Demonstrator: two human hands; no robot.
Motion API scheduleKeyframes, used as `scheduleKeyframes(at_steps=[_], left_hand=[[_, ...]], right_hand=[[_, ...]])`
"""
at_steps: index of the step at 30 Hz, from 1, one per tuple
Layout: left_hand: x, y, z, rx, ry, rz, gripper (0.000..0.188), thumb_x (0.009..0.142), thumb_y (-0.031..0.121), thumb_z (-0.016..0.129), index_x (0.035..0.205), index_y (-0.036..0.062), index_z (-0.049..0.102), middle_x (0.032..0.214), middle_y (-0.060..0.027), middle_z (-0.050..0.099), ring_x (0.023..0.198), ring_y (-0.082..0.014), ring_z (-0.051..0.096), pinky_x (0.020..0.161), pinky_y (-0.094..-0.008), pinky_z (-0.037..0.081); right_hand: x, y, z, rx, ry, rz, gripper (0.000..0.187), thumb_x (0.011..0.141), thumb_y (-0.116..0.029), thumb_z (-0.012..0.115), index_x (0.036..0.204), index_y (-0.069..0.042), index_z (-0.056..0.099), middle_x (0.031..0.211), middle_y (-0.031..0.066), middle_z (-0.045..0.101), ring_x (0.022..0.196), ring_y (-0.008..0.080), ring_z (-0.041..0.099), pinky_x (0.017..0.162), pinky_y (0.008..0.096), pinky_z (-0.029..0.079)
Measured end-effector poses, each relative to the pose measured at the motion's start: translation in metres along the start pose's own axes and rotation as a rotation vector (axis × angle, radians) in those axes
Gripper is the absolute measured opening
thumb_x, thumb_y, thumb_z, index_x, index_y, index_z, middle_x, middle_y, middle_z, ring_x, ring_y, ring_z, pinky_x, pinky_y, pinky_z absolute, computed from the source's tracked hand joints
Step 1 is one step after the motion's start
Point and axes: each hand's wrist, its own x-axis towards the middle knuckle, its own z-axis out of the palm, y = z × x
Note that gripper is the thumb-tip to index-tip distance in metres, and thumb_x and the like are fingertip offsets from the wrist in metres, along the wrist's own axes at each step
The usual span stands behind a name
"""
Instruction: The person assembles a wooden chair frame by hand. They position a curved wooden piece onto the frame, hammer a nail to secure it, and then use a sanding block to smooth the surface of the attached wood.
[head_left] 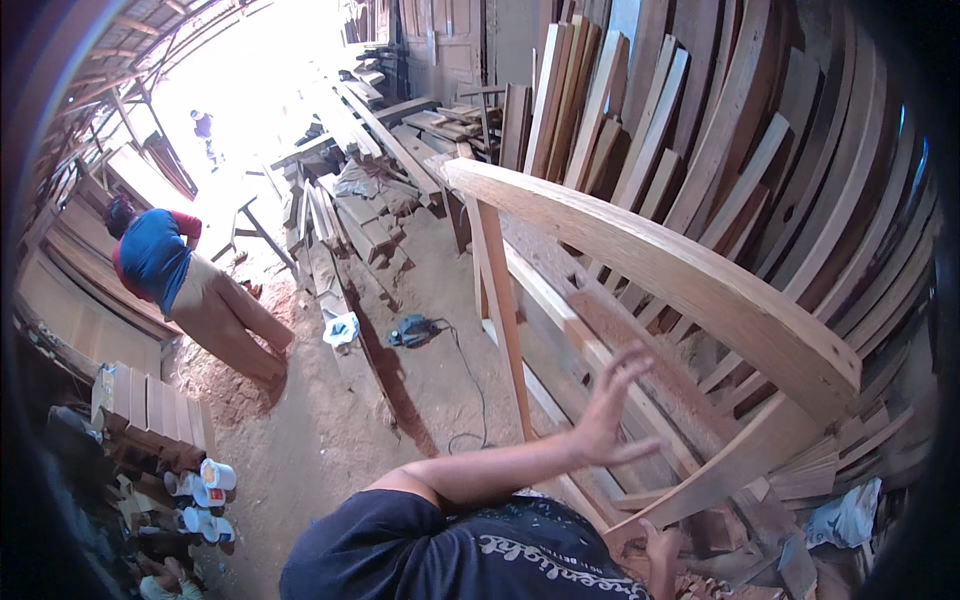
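The left hand (615, 410) is released, its fingers spread and holding nothing, in line with the gap of the frame (650, 240); whether it touches any wood I cannot tell. The right hand (660, 550) sits at the frame's near lower corner, thumb against the wood; how firmly it grasps is hidden.

The frame is just in front of the person, apparently stood on a long edge. Its long axis runs from the near right to the far left, the broad top rail sloping across the view.

The step looks like steadying or positioning the frame; the next move seems to call for the left hand to take hold of a rail while the right keeps the corner.

Beyond lie leaning planks (640, 130), a power tool (412, 330) on the floor, and a co-worker (160, 255) bending at left.
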Motion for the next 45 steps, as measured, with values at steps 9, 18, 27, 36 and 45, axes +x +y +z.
scheduleKeyframes(at_steps=[9,18,27,36,45], left_hand=[[-0.008,-0.028,-0.032,-0.548,-0.26,-0.509,0.1,0.075,0.04,0.091,0.15,0.0002,0.038,0.139,-0.016,0.056,0.133,-0.0275,0.052,0.117,-0.0424,0.036],[0.004,-0.073,-0.11,-0.552,0.073,-0.749,0.1,0.072,0.038,0.095,0.145,-0.0034,0.04,0.133,-0.0179,0.058,0.127,-0.0259,0.054,0.109,-0.0409,0.044],[0.032,-0.12,-0.163,-0.695,0.416,-0.734,0.073,0.078,0.023,0.088,0.133,-0.0015,0.046,0.12,-0.0122,0.06,0.111,-0.0217,0.06,0.099,-0.0379,0.05],[0.077,-0.192,-0.221,-0.741,0.533,-0.696,0.072,0.085,0.026,0.079,0.142,0.0046,0.041,0.125,-0.0112,0.053,0.106,-0.0262,0.061,0.094,-0.0473,0.055],[0.133,-0.151,-0.226,-0.747,0.585,-0.852,0.053,0.086,0.053,0.067,0.121,0.0146,0.056,0.108,-0.0061,0.058,0.104,-0.0216,0.058,0.097,-0.0432,0.05]], right_hand=[[-0.016,-0.146,0.022,0.013,0.082,-0.16,0.058,0.074,-0.037,0.09,0.108,0.005,0.068,0.107,0.0246,0.072,0.102,0.0384,0.069,0.087,0.0487,0.051],[-0.001,-0.161,0.127,0.052,0.152,-0.144,0.074,0.072,-0.042,0.089,0.121,0.006,0.061,0.117,0.0291,0.065,0.109,0.0472,0.063,0.092,0.0523,0.05],[0.011,-0.146,0.178,0.258,0.127,-0.098,0.068,0.074,-0.04,0.089,0.123,0.0,0.063,0.108,0.0247,0.07,0.102,0.043,0.068,0.089,0.0483,0.053],[0.041,-0.204,0.157,-0.076,0.027,0.014,0.087,0.081,-0.059,0.078,0.146,-0.008,0.052,0.136,0.0254,0.062,0.125,0.0415,0.06,0.103,0.0454,0.05],[-0.011,-0.182,0.1,0.091,0.971,-0.229,0.067,0.091,-0.056,0.068,0.128,-0.002,0.057,0.128,0.0168,0.06,0.119,0.0362,0.057,0.104,0.0469,0.044]])
